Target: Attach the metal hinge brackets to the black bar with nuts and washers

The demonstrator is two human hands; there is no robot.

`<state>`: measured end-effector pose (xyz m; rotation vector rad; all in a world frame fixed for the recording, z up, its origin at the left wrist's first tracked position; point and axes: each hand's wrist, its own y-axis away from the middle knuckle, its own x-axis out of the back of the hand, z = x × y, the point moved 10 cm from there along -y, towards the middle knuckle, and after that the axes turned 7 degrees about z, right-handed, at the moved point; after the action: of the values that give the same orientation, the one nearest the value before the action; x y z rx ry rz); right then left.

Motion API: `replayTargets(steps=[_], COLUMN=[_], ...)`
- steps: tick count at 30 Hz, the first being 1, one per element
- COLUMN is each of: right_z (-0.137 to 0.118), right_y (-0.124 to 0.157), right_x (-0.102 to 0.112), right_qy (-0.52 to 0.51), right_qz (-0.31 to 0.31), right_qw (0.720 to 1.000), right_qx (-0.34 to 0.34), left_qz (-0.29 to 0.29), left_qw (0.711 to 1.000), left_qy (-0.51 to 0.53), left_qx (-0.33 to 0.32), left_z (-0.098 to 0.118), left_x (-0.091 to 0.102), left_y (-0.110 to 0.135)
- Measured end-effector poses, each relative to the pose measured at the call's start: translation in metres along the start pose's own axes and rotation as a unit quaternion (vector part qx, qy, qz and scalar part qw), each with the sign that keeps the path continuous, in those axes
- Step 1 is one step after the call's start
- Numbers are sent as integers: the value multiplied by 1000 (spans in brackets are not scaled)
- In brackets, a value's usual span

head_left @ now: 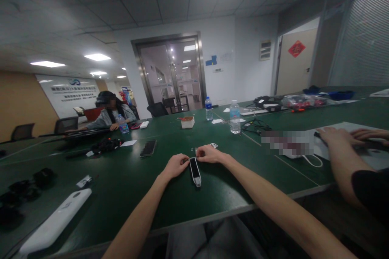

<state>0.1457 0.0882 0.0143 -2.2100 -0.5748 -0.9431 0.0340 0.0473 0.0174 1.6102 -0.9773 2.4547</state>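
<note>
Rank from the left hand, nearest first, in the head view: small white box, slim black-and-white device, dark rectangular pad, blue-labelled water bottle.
1. Slim black-and-white device, touching the left hand.
2. Dark rectangular pad, leftward.
3. Small white box, farther back.
4. Blue-labelled water bottle, back right.

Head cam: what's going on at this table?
A person has both hands at the far end of a slim black-and-white device lying flat on the green table. The left hand is on one side and the right hand on the other, fingers curled; the grip is too small to make out. A co-worker's hands rest on flat items to the right. Another person sits far left. Two water bottles stand mid-table.
</note>
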Motion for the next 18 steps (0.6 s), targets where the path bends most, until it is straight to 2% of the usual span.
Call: replayTargets(steps=[18], right_z=[-2], right_y=[0], right_x=[0], right_qy=[18], right_qz=[4], right_qw=[1000], right_qx=[8], left_qz=[-3], left_qw=[1000], left_qy=[-3], left_qx=[9], left_z=[-2], left_x=[-2], left_y=[0])
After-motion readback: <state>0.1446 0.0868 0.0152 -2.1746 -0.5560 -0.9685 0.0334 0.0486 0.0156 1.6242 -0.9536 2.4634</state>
